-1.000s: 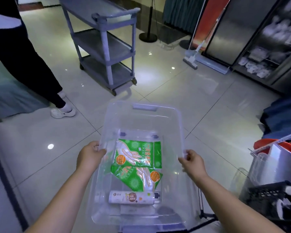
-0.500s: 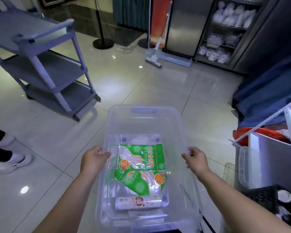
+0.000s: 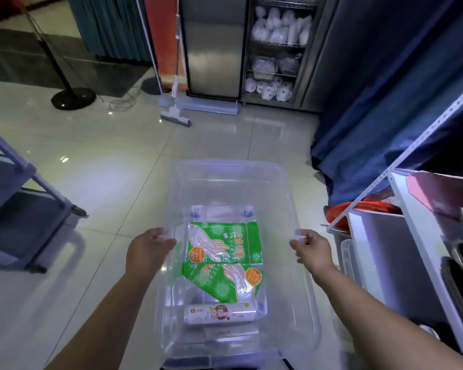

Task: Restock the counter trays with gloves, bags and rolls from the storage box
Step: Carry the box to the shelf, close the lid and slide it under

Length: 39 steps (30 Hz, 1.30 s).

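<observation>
Tiled floor (image 3: 112, 182), shelving on R. You carried the box (image 3: 233, 172), L hand (image 3: 147, 249) & R hand (image 3: 313, 249) clamped on its rims; glove packs (image 3: 222, 244) & roll (image 3: 219, 313) inside. Next, prob.: set it by the trays.

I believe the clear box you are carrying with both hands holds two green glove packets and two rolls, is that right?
Not quite: the head view shows only one roll in the clear box, lying near you beside the two green glove packets. The left hand and right hand do grip its long sides.
</observation>
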Tool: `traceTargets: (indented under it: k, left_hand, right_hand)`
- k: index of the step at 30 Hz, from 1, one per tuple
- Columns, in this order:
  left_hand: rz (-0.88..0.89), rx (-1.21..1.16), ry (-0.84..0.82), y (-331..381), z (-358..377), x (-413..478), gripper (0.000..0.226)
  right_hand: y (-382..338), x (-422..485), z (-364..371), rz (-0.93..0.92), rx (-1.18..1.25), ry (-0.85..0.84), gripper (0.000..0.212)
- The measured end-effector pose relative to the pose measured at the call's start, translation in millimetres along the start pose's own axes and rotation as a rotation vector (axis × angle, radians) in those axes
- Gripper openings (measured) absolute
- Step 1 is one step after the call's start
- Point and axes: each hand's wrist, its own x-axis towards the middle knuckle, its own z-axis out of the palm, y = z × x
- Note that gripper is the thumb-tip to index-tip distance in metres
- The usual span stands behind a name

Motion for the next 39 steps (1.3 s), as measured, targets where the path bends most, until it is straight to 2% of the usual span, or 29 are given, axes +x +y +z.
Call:
traceTargets:
  k: [3, 12, 15, 21, 29, 31, 34, 39]
  left_hand:
    - [0.029, -0.022, -0.095, 41, 43, 53, 0.029]
    - [0.137, 0.210, -0.322, 142, 157, 198, 0.027]
    - [0.145, 0.273, -0.365, 168, 195, 227, 0.035]
    - [0.166, 0.381, -0.454, 195, 283, 265, 0.034]
    - [0.084, 0.506, -0.462, 167, 414, 311, 0.034]
    - [0.046, 0.518, -0.484, 149, 445, 326, 0.034]
    - [0.009, 0.549, -0.509, 117, 494, 354, 0.032]
    - [-0.051, 0.576, -0.540, 55, 580, 410, 0.030]
  right_hand:
    - [-14, 50, -10, 0.031, 0.021, 0.069, 0.020]
    - [-43, 174, -21, 0.221, 0.135, 0.279, 0.023]
    - [-42, 203, -29, 0.285, 0.168, 0.332, 0.023]
    - [-19, 280, -60, 0.357, 0.158, 0.377, 0.022]
    - [63, 407, -77, 0.445, 0.006, 0.398, 0.018]
    - [91, 434, -75, 0.457, -0.061, 0.384, 0.023]
    - [135, 474, -65, 0.473, -0.117, 0.392, 0.016]
    - [213, 541, -41, 0.525, -0.159, 0.439, 0.025]
